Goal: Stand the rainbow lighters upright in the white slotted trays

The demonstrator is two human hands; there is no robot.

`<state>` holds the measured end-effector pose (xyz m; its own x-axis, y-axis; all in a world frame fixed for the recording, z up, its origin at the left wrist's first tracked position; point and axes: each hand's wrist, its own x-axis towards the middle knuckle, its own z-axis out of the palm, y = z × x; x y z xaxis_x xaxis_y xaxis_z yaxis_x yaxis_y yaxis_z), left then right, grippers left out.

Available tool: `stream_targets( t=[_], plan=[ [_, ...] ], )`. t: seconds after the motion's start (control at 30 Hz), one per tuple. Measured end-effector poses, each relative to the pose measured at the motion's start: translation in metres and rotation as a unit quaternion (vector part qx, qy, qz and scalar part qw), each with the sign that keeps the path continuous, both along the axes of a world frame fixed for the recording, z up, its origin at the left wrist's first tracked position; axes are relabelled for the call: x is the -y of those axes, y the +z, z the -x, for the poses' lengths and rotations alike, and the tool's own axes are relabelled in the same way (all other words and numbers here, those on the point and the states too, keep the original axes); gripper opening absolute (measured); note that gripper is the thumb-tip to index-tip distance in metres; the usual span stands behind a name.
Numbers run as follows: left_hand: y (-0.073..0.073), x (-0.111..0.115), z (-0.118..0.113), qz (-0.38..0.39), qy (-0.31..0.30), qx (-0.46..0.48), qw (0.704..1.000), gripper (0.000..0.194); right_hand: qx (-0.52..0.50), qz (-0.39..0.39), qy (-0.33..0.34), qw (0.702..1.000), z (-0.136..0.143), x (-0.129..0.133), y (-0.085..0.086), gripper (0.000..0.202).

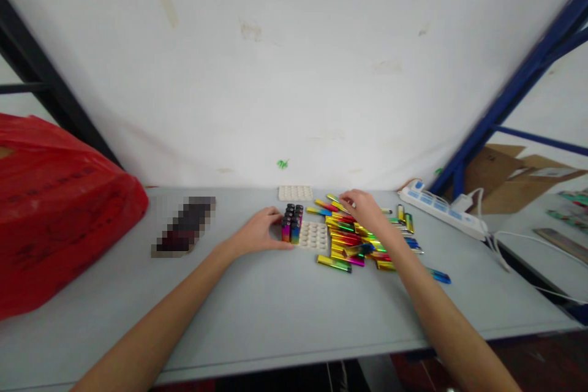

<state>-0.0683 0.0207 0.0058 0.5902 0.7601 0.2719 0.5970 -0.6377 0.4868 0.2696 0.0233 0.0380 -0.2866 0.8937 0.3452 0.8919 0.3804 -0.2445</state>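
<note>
My left hand (261, 230) curves around the left end of a white tray with round hollows (315, 235), thumb along the near edge and fingers on the far side. Two rows of shiny coloured lighters with black tops (291, 223) stand upright at that end; the hollows on the right hold nothing. My right hand (361, 207) reaches over the back of a loose pile of shiny lighters (344, 239), mostly yellow, red, green and blue. Its fingers are pinched at the end of a yellow-green lighter (333, 198); the exact contact is partly hidden.
Another white tray (295, 193) lies against the wall. A power strip (441, 213) with cables runs along the right, near a blue frame post and cardboard (514, 174). At left are a red plastic bag (64, 214) and a blurred dark object (186, 226).
</note>
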Motion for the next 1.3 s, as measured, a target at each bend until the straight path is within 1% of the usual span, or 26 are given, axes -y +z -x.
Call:
stream_targets(
  t=[0.1, 0.17, 0.23, 0.4, 0.5, 0.57, 0.63, 0.67, 0.7, 0.77, 0.8, 0.87, 0.93, 1.0, 1.07, 1.17, 1.23, 1.3],
  plan=[
    [0.000, 0.000, 0.000, -0.001, -0.001, 0.002, 1.000, 0.064, 0.077, 0.082, -0.021, 0.993, -0.024, -0.021, 0.004, 0.017],
    [0.000, 0.000, 0.000, -0.001, -0.001, 0.000, 1.000, 0.063, 0.104, 0.138, -0.016, 0.985, -0.030, -0.029, 0.004, 0.016],
    [0.000, 0.000, 0.000, -0.002, -0.002, 0.000, 1.000, 0.062, 0.116, 0.169, -0.010, 0.979, -0.029, -0.034, 0.004, 0.014],
    [-0.001, 0.000, 0.000, 0.000, 0.000, 0.003, 1.000, 0.064, 0.112, 0.166, -0.012, 0.980, -0.024, -0.037, 0.004, 0.008],
    [0.000, 0.001, 0.000, 0.002, 0.001, 0.003, 1.000, 0.064, 0.101, 0.149, -0.012, 0.984, -0.029, -0.033, 0.004, 0.013],
    [0.001, 0.002, -0.001, 0.001, 0.000, 0.004, 1.000, 0.063, 0.044, 0.113, -0.020, 0.992, -0.034, -0.030, 0.002, 0.019],
    [0.002, 0.002, -0.001, 0.002, 0.000, 0.005, 1.000, 0.063, -0.092, 0.076, -0.021, 0.993, -0.037, -0.027, -0.001, 0.025],
    [0.002, 0.002, -0.001, 0.003, 0.001, 0.004, 1.000, 0.062, -0.180, 0.068, -0.015, 0.981, -0.038, -0.026, -0.003, 0.029],
    [0.002, 0.002, -0.001, 0.006, 0.002, 0.003, 1.000, 0.063, -0.270, 0.070, -0.006, 0.960, -0.036, -0.024, -0.005, 0.035],
    [0.002, 0.002, -0.001, 0.013, 0.003, -0.001, 1.000, 0.063, -0.417, 0.088, 0.016, 0.905, -0.028, -0.019, -0.008, 0.044],
    [0.002, 0.001, -0.001, 0.014, 0.003, -0.003, 1.000, 0.063, -0.472, 0.099, 0.028, 0.875, -0.021, -0.016, -0.009, 0.047],
    [0.002, 0.001, -0.001, 0.014, 0.004, -0.002, 1.000, 0.064, -0.552, 0.121, 0.056, 0.823, -0.005, -0.008, -0.010, 0.046],
    [0.002, 0.000, -0.001, 0.013, 0.003, 0.000, 1.000, 0.065, -0.603, 0.157, 0.083, 0.778, 0.013, 0.001, -0.012, 0.042],
    [0.001, 0.000, 0.000, 0.014, 0.002, 0.003, 1.000, 0.066, -0.633, 0.197, 0.098, 0.742, 0.030, 0.012, -0.013, 0.042],
    [0.000, 0.000, 0.000, 0.013, 0.001, 0.004, 1.000, 0.066, -0.627, 0.251, 0.127, 0.726, 0.045, 0.023, -0.013, 0.042],
    [-0.001, -0.001, 0.000, 0.004, -0.002, 0.011, 1.000, 0.064, -0.576, 0.332, 0.196, 0.721, 0.060, 0.038, -0.011, 0.040],
    [-0.001, -0.001, 0.000, 0.001, -0.005, 0.013, 1.000, 0.062, -0.545, 0.349, 0.217, 0.731, 0.066, 0.044, -0.009, 0.039],
    [-0.002, -0.001, 0.000, 0.001, -0.003, 0.011, 1.000, 0.063, -0.518, 0.335, 0.221, 0.755, 0.070, 0.047, -0.009, 0.039]
  ],
)
